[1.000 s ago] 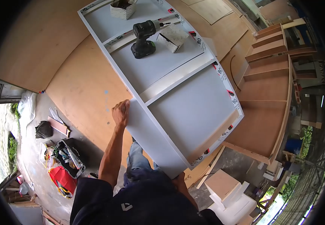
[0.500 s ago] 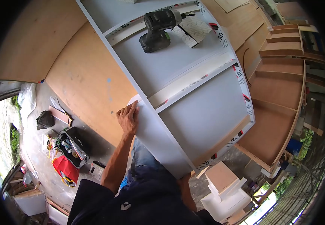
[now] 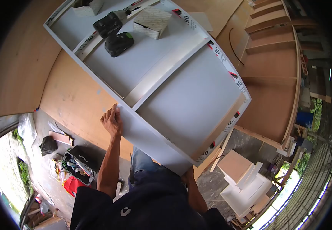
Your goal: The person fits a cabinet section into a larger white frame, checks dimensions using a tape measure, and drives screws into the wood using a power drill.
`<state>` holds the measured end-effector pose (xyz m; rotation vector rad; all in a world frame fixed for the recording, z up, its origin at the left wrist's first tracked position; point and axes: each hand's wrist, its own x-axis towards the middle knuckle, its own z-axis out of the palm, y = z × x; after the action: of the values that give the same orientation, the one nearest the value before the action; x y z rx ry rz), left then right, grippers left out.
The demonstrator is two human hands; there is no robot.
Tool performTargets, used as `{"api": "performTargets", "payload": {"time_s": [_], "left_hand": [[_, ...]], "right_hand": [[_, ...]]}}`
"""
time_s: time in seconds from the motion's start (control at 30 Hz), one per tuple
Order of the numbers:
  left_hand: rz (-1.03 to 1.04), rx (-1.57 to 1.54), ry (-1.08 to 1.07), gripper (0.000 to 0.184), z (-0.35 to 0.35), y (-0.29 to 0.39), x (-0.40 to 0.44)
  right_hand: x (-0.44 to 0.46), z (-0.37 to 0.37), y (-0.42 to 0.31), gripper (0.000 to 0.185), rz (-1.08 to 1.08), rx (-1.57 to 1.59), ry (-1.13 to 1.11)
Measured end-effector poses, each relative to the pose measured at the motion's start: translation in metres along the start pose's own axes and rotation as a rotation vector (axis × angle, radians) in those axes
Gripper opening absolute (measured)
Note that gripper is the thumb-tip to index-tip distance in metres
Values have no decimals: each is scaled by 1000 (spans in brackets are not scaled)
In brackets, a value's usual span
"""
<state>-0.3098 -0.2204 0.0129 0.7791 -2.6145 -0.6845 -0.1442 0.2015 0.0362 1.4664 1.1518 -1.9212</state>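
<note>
Grey frame point(image 3: 189, 97), center: shallow, cross-divided — right rim printed black and red. Left hand point(image 3: 112, 121) pinches its edge; right hand point(image 3: 188, 175), bottom center — grip hidden, cannot tell.

Two hands point(image 3: 112, 122), one drill point(image 3: 111, 25), two boxes point(image 3: 151, 23), one grey frame point(image 3: 189, 101).

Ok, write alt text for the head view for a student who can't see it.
A person's left hand touches the near side of a grey divided panel frame, right hand at its near corner; a cordless drill sits inside.
</note>
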Motion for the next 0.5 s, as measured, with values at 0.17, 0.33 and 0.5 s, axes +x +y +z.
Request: {"api": "performTargets", "payload": {"time_s": [0.17,0.33,0.5], "left_hand": [[20,104,33,29,9,-7,-2],[-298,298,109,75,14,1,-36],[-666,108,146,93,24,61,-173]], "right_hand": [[25,-37,3,50,83,91,-212],[123,-123,3,50,-231,-732,-247],[70,-128,-86,33,-29,-440,-238]]}}
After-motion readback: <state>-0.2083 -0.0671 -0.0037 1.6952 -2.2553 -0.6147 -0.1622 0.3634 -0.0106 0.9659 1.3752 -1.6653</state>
